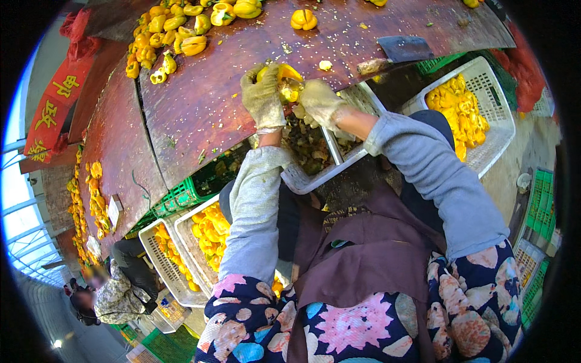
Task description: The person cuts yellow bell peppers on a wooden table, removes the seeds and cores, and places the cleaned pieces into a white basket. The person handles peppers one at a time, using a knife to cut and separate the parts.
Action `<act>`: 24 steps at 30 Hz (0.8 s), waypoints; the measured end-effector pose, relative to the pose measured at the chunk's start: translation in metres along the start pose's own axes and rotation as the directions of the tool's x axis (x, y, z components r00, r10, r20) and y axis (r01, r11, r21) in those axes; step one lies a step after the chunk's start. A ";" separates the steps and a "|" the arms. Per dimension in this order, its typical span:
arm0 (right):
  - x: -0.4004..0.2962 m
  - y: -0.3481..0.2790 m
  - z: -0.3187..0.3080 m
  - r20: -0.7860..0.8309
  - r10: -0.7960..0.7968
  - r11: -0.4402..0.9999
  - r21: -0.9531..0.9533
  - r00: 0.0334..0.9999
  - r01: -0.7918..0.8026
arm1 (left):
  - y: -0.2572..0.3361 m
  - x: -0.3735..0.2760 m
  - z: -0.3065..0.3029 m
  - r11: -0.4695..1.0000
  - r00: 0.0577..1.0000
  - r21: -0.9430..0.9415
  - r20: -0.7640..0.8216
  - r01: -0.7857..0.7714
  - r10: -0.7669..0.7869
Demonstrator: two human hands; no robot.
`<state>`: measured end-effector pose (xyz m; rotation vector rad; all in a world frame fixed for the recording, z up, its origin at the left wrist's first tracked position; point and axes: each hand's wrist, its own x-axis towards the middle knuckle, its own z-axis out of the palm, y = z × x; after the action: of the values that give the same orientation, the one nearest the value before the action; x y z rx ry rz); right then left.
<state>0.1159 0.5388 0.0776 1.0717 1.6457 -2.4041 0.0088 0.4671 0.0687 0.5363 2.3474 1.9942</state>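
Observation:
My left hand [264,96], in a soiled pale glove, is closed around a yellow bell pepper [288,72] at the table's near edge. My right hand [320,100], gloved too, is at the pepper's right side; its fingertips are partly hidden, so what they grip is unclear. A pale, seedy piece [290,94] shows between the hands. Below them, a bin with a white rim [313,182] holds dark plant scraps [308,147]. A small pale pepper core [325,65] lies on the table just beyond my right hand.
Yellow peppers [156,38] are heaped at the table's [204,104] far left, one pepper [303,20] farther right. A wide-bladed cleaver [405,48] lies at the right edge. White crates of peppers [492,131] [190,245] stand both sides. Another person [118,290] sits lower left.

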 end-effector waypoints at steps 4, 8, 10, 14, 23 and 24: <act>0.003 -0.011 -0.006 0.042 0.045 0.968 -0.248 0.998 -0.034 | 0.004 0.004 -0.003 0.995 0.995 0.015 0.034 0.098 -0.098; 0.004 -0.032 -0.015 0.088 0.164 0.742 -0.668 0.983 -0.064 | 0.030 0.003 -0.008 0.960 0.961 0.154 0.112 0.234 -0.252; 0.020 -0.026 -0.025 0.220 0.151 0.580 -0.809 0.964 0.094 | 0.017 0.015 -0.012 0.917 0.919 0.224 0.150 0.329 -0.366; 0.005 -0.019 -0.025 0.206 0.058 0.637 -0.761 0.977 0.122 | -0.023 0.016 -0.010 0.750 0.795 -0.264 0.186 0.606 -0.577; -0.006 0.017 -0.044 0.506 -0.353 -0.169 -0.862 0.787 0.478 | -0.043 0.016 0.002 0.511 0.682 -0.484 0.294 0.711 -0.670; -0.009 0.013 -0.044 0.495 -0.325 -0.177 -0.869 0.806 0.463 | -0.038 0.013 0.005 0.501 0.686 -0.517 0.267 0.695 -0.676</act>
<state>0.1501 0.5664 0.0632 0.0203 3.0248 -0.4454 -0.0120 0.4704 0.0335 -0.3711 1.3742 2.0369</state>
